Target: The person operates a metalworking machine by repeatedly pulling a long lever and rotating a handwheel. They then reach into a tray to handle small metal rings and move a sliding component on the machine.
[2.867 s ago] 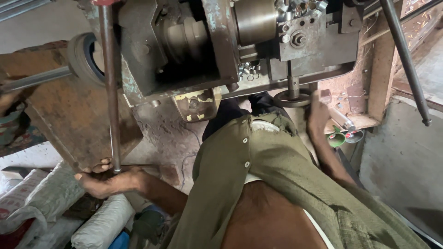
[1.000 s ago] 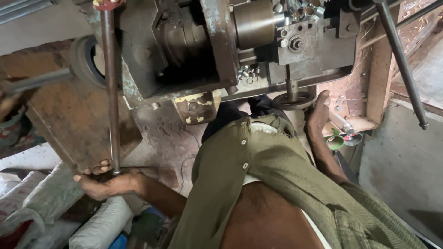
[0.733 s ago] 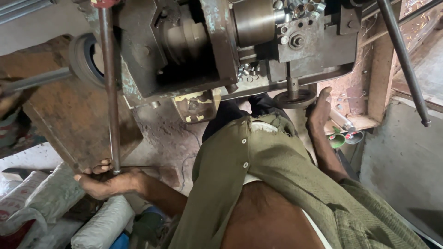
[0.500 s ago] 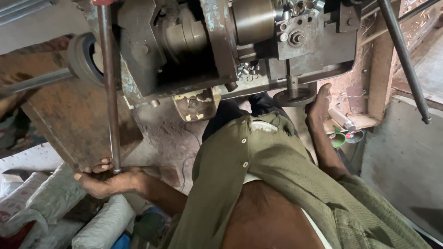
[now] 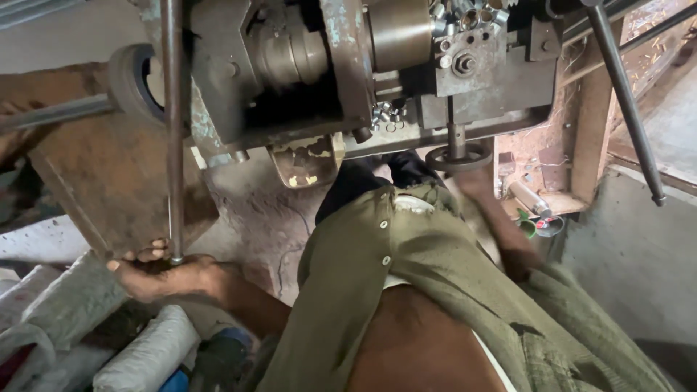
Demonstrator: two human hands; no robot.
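My left hand (image 5: 156, 272) is closed around the lower end of a long upright steel lever rod (image 5: 173, 131) at the left of a grey, worn metalworking machine (image 5: 348, 65). My right hand (image 5: 475, 187) is blurred with motion just below the small round handwheel (image 5: 455, 157) on the machine's underside. Whether it grips the wheel I cannot tell. My olive-green shirt (image 5: 421, 276) fills the lower middle of the view and hides the forearm's upper part.
A rusty flat plate (image 5: 109, 181) leans behind the lever. White sacks (image 5: 145, 356) lie at the lower left. A second steel rod (image 5: 624, 101) slants down on the right by a wooden post (image 5: 588, 138). Small metal rings (image 5: 385, 112) sit on the machine bed.
My right hand has slid from the right side of the handwheel to just under it and is now blurred. My left hand keeps its hold on the lever's end.
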